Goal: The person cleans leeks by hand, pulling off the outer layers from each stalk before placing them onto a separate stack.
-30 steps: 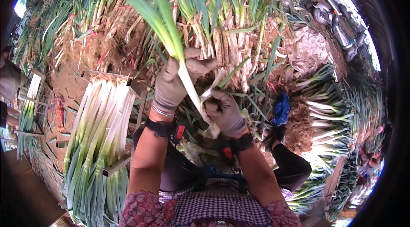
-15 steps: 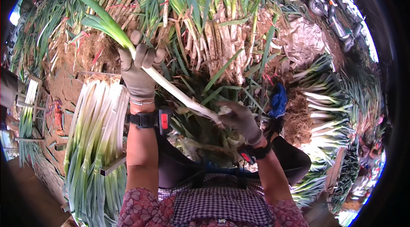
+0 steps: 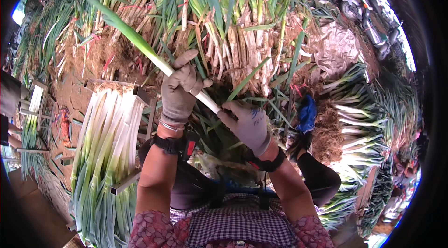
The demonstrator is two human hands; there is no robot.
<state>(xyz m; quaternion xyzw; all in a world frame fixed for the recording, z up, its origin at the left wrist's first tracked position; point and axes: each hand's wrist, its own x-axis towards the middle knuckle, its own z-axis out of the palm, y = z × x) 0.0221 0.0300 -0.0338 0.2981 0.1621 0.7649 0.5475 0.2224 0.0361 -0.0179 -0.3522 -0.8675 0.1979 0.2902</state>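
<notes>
One long green onion (image 3: 140, 42) slants across in front of me, its green leaves toward the upper left and its white end toward the lower right. My left hand (image 3: 181, 87), in a grey-beige glove, is closed around the white shank, with the index finger sticking out. Lower down, the gloved fingers of my right hand (image 3: 246, 122) pinch the white shank near its root end. The tip itself is hidden by that hand. Below both hands lies a heap of stripped leaves and pale peelings (image 3: 217, 166).
At my left, a metal rack (image 3: 125, 182) holds a bundle of cleaned green onions (image 3: 105, 131). Untrimmed onions with rooty ends (image 3: 242, 47) pile up ahead. More cleaned onions (image 3: 359, 126) lie at my right, beside a blue cloth-like thing (image 3: 305, 113) and crumpled brown paper (image 3: 335, 47).
My left hand has moved right and down along the shank. My right hand has shifted slightly left and up and now pinches the onion's lower end.
</notes>
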